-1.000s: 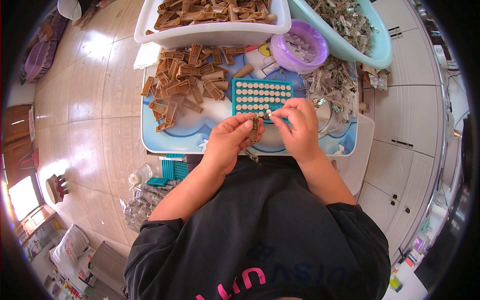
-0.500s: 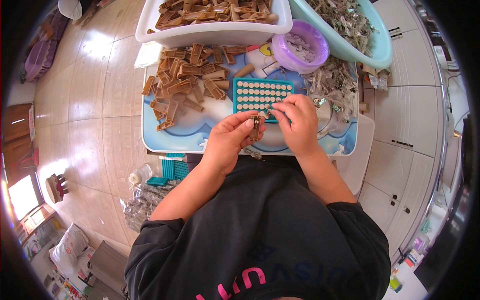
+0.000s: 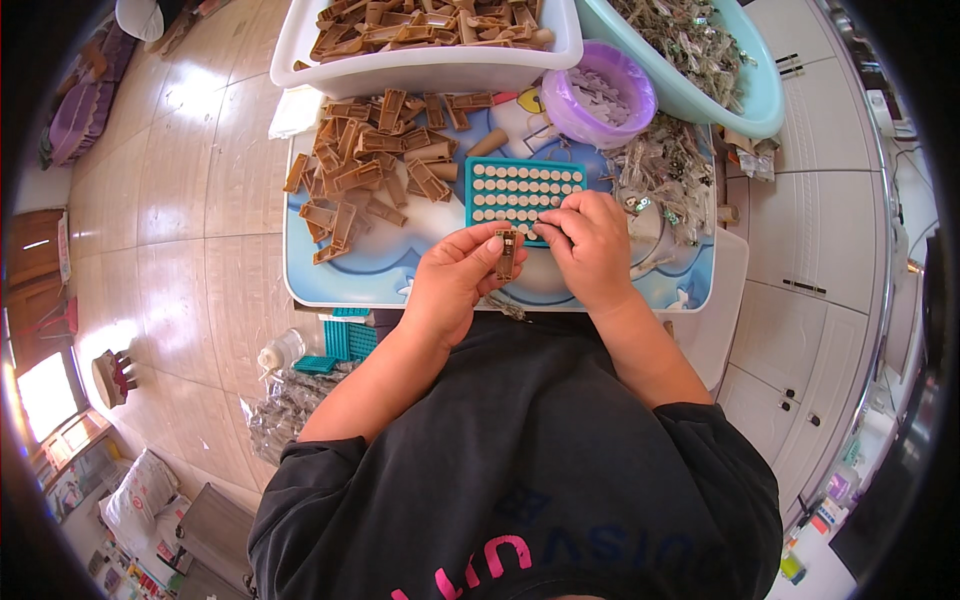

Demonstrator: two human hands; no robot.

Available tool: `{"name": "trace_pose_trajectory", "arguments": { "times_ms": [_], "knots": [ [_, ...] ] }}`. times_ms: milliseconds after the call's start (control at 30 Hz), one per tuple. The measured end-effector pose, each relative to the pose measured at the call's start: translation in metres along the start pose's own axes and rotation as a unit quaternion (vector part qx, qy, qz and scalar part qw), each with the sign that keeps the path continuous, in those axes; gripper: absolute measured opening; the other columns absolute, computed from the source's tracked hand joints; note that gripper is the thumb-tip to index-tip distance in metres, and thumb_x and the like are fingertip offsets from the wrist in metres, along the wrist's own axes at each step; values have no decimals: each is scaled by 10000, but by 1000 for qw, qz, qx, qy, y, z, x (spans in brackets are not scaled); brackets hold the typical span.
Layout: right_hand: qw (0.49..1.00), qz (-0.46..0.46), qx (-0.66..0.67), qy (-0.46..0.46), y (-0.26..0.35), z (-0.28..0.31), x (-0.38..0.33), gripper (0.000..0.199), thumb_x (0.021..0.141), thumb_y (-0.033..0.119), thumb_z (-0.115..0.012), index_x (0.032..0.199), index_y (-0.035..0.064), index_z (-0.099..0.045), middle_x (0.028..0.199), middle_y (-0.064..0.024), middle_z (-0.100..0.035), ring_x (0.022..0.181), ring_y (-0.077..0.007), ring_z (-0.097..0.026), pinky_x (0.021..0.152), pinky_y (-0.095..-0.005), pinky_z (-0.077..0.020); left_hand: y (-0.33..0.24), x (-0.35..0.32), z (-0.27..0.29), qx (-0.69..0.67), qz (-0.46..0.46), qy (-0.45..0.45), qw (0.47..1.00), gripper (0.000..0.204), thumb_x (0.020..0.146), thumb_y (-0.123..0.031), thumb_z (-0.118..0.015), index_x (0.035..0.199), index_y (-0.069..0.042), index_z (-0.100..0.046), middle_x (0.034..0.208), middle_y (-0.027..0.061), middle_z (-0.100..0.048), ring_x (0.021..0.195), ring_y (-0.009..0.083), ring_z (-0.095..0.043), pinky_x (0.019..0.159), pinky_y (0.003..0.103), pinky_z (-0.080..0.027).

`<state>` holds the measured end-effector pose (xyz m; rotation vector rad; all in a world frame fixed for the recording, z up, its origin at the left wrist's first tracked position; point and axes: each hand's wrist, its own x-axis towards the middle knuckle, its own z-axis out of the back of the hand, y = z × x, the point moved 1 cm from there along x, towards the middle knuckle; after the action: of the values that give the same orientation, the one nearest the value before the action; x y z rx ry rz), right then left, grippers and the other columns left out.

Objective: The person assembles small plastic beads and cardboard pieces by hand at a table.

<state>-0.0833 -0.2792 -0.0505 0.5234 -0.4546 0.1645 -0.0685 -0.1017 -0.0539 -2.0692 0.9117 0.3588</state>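
Observation:
My left hand (image 3: 452,275) is closed round a small brown plastic casing (image 3: 506,262), its open side up and small parts visible inside. Just beyond it lies a teal tray (image 3: 526,160) with rows of small round cream discs (image 3: 513,186). My right hand (image 3: 594,248) is over the tray's near right corner, thumb and forefinger pinched together at the discs. Whatever is between those fingertips is too small to make out. To the left, many more brown casings (image 3: 362,178) lie in a loose heap.
A white bin (image 3: 430,68) full of brown casings stands at the back. Right of it are a purple-lined bowl (image 3: 560,118) of pale pieces and a light-teal tub (image 3: 765,110) of wired parts. More wired parts (image 3: 665,165) lie on the blue patterned table (image 3: 420,285).
My right hand has shifted slightly left and down, its fingertips drawing closer to the discs. My left hand, still holding the casing, has barely moved.

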Motion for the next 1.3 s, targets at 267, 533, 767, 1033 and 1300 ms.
{"name": "trace_pose_trajectory", "arguments": {
  "times_ms": [267,533,767,1033,1300],
  "knots": [
    [995,-8,99,-33,13,11,3,159,624,96,-733,735,86,-620,779,-35,-534,737,-239,-513,648,-353,-392,0,0,0,-3,-1,10,1000,278,910,-119,-537,1144,30,-529,1029,124,-624,925,203,-624,817,315,-523],
    [993,58,96,-28,25,7,2,170,624,69,-728,760,72,-627,777,-31,-536,721,-237,-525,639,-355,-403,4,-1,0,-1,-3,21,1000,271,912,-123,-536,1139,25,-541,1000,91,-622,907,179,-621,818,307,-518],
    [990,112,82,-32,29,7,2,167,638,67,-713,788,72,-637,789,-36,-547,735,-238,-527,657,-357,-414,2,-2,0,5,2,5,1000,265,910,-124,-540,1135,15,-549,1007,94,-623,906,186,-623,816,313,-521],
    [999,15,30,8,8,3,-2,175,619,92,-729,766,80,-636,766,-31,-548,737,-238,-515,658,-352,-406,-1,-1,1,-13,-12,-10,1000,294,909,-127,-539,1153,35,-522,1060,143,-618,932,213,-625,818,320,-526],
    [999,23,43,21,13,7,1,160,626,62,-732,743,68,-624,745,-47,-554,740,-237,-520,637,-334,-408,-2,-2,2,-11,-8,-4,1000,285,906,-129,-545,1143,30,-532,1044,138,-625,927,208,-627,823,314,-524]
  ]
}}
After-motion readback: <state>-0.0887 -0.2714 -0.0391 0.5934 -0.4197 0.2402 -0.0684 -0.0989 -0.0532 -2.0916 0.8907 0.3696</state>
